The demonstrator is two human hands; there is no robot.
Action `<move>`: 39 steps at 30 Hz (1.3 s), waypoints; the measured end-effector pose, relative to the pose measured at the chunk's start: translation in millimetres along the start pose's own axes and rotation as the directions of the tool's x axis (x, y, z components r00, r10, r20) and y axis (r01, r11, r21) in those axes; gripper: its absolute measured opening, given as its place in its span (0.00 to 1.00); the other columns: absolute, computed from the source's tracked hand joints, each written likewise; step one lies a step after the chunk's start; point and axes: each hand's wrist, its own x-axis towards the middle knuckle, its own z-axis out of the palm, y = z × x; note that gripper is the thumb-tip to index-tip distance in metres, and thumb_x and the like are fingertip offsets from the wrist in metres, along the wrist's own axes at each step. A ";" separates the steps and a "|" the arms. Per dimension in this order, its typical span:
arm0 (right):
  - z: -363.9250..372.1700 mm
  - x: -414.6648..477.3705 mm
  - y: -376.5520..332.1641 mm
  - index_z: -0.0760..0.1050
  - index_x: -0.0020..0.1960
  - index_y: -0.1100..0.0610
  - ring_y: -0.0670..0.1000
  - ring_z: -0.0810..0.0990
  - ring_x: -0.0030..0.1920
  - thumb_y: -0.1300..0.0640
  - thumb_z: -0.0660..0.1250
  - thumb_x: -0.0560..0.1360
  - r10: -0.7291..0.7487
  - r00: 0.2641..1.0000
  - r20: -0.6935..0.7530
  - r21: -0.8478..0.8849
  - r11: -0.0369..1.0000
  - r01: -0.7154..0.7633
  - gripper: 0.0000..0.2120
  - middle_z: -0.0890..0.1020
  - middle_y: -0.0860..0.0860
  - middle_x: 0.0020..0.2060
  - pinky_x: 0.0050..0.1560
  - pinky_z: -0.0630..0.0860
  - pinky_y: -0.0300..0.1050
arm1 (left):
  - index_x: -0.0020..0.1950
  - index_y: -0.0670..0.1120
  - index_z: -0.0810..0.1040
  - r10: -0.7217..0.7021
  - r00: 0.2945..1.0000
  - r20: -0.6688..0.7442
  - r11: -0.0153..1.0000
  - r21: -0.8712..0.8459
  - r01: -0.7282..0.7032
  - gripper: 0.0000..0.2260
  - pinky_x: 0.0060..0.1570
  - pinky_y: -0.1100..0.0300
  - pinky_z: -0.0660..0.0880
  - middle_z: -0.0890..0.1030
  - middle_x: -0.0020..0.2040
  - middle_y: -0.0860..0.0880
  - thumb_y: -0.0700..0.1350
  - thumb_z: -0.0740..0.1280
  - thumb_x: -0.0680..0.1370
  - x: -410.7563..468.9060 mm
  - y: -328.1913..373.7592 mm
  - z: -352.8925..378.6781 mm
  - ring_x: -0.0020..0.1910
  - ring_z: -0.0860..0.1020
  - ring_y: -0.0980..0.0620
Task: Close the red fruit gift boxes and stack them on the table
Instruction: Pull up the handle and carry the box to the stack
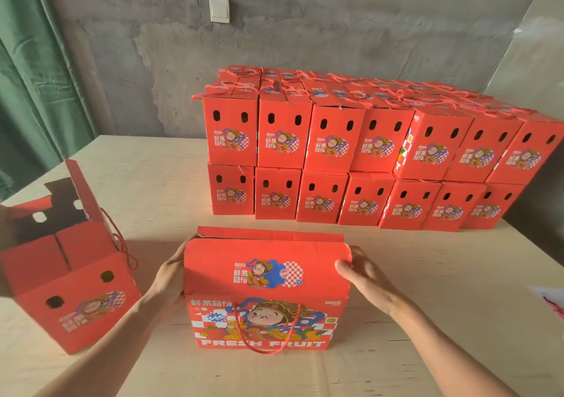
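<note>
1. Head view, near centre toward 6 o'clock: red fruit gift box (pixel 265 290), upright on the pale wooden table (pixel 158 183), printed "FRESH FRUIT", with its lid flap folded down over the front face. A red rope handle (pixel 265 335) hangs down the front.
2. Left hand (pixel 171 277): wrapped round the box's 9 o'clock end at the lid corner, with the fingertips hidden behind the flap.
3. Right hand (pixel 364 274): clasps the 3 o'clock end, thumb pressed on the flap's corner and fingers round the side.
4. Open box (pixel 70 293), 8 o'clock: same red print, lid raised, inner flaps showing, tilted, well apart from the held box.
5. Stacked boxes (pixel 366 158), 1 to 2 o'clock: closed, two tiers high, several rows deep, rope handles lying on top.
6. Wall switch (pixel 219 10), 12 o'clock, on a grey concrete wall (pixel 335 30).
7. Green curtain (pixel 30 76), 10 o'clock.
</note>
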 end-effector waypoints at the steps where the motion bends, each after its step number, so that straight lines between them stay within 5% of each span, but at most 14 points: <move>1: 4.5 0.4 -1.6 0.73 0.51 0.54 0.50 0.74 0.50 0.37 0.60 0.70 -0.018 0.999 -0.039 0.006 1.000 0.019 0.21 0.76 0.48 0.47 0.52 0.68 0.43 | 0.54 0.60 0.79 0.009 1.000 -0.010 1.000 -0.014 -0.009 0.19 0.31 0.55 0.79 0.85 0.45 0.48 0.40 0.54 0.82 -2.7 2.8 3.1 0.37 0.83 0.49; 3: 13.4 6.2 -4.8 0.73 0.51 0.49 0.46 0.74 0.49 0.43 0.62 0.73 -0.011 0.993 -0.117 0.008 1.000 0.012 0.12 0.75 0.43 0.48 0.50 0.67 0.42 | 0.52 0.61 0.81 0.013 1.000 -0.003 1.000 -0.015 -0.013 0.15 0.32 0.55 0.79 0.85 0.45 0.47 0.56 0.54 0.82 -8.4 8.5 7.7 0.39 0.84 0.48; 5: 23.6 16.0 -4.3 0.71 0.60 0.52 0.47 0.75 0.55 0.48 0.61 0.76 -0.011 0.970 -0.244 -0.085 0.996 -0.011 0.14 0.76 0.45 0.57 0.52 0.70 0.42 | 0.51 0.63 0.82 0.026 0.996 0.084 0.999 0.019 -0.028 0.20 0.34 0.55 0.80 0.85 0.48 0.46 0.64 0.51 0.78 -12.9 12.3 9.2 0.43 0.84 0.47; 9: 41.3 26.8 -4.2 0.71 0.61 0.58 0.50 0.76 0.56 0.59 0.61 0.78 -0.115 0.882 -0.457 -0.236 0.972 0.004 0.12 0.77 0.51 0.57 0.51 0.70 0.39 | 0.61 0.59 0.74 0.143 0.978 0.151 0.966 0.194 -0.171 0.11 0.45 0.53 0.78 0.80 0.58 0.48 0.53 0.57 0.81 -13.2 13.6 11.0 0.52 0.81 0.47; 14: 43.7 23.6 1.3 0.82 0.45 0.61 0.50 0.76 0.42 0.67 0.65 0.75 -0.265 0.832 -0.487 -0.336 0.936 0.102 0.07 0.79 0.55 0.43 0.44 0.67 0.34 | 0.52 0.55 0.76 0.371 0.919 0.130 0.645 0.676 -0.356 0.08 0.39 0.63 0.74 0.81 0.48 0.52 0.43 0.61 0.81 -5.4 11.9 10.6 0.43 0.79 0.56; 20: 43.2 23.4 3.6 0.80 0.41 0.67 0.53 0.76 0.41 0.68 0.68 0.74 -0.270 0.825 -0.497 -0.317 0.941 0.117 0.05 0.79 0.56 0.40 0.41 0.66 0.34 | 0.61 0.44 0.79 0.481 0.874 -0.071 0.670 0.673 -0.315 0.12 0.34 0.67 0.70 0.83 0.50 0.47 0.45 0.60 0.81 -6.7 -1.0 17.7 0.41 0.77 0.54; 28: 37.5 30.7 7.2 0.80 0.41 0.71 0.55 0.79 0.45 0.66 0.67 0.75 -0.193 0.846 -0.498 -0.230 0.969 0.086 0.08 0.80 0.59 0.45 0.47 0.73 0.47 | 0.61 0.44 0.79 0.518 0.855 -0.038 0.594 0.735 -0.327 0.12 0.35 0.76 0.66 0.83 0.52 0.47 0.43 0.62 0.81 -10.5 3.8 19.5 0.44 0.76 0.54; 31: 35.1 31.8 7.9 0.79 0.36 0.70 0.54 0.78 0.44 0.66 0.68 0.74 -0.191 0.855 -0.483 -0.245 0.967 0.077 0.10 0.79 0.59 0.44 0.45 0.71 0.43 | 0.59 0.43 0.80 0.523 0.851 -0.043 0.588 0.741 -0.324 0.11 0.38 0.78 0.67 0.82 0.55 0.46 0.42 0.63 0.80 -11.5 5.8 20.2 0.45 0.76 0.53; 34: 34.0 33.0 8.0 0.78 0.34 0.69 0.51 0.76 0.42 0.64 0.69 0.74 -0.193 0.864 -0.464 -0.289 0.955 0.058 0.12 0.78 0.57 0.44 0.43 0.67 0.39 | 0.56 0.39 0.82 0.500 0.866 -0.029 0.562 0.771 -0.299 0.10 0.54 0.61 0.73 0.77 0.64 0.45 0.41 0.64 0.79 -8.8 8.5 20.0 0.57 0.78 0.45; 39: 37.0 32.7 8.5 0.79 0.36 0.70 0.51 0.75 0.44 0.65 0.70 0.73 -0.165 0.864 -0.475 -0.268 0.963 0.036 0.09 0.76 0.57 0.45 0.46 0.69 0.41 | 0.48 0.39 0.83 0.425 0.903 -0.065 0.543 0.817 -0.196 0.06 0.46 0.60 0.71 0.82 0.55 0.44 0.40 0.68 0.76 -1.2 20.3 20.4 0.51 0.80 0.43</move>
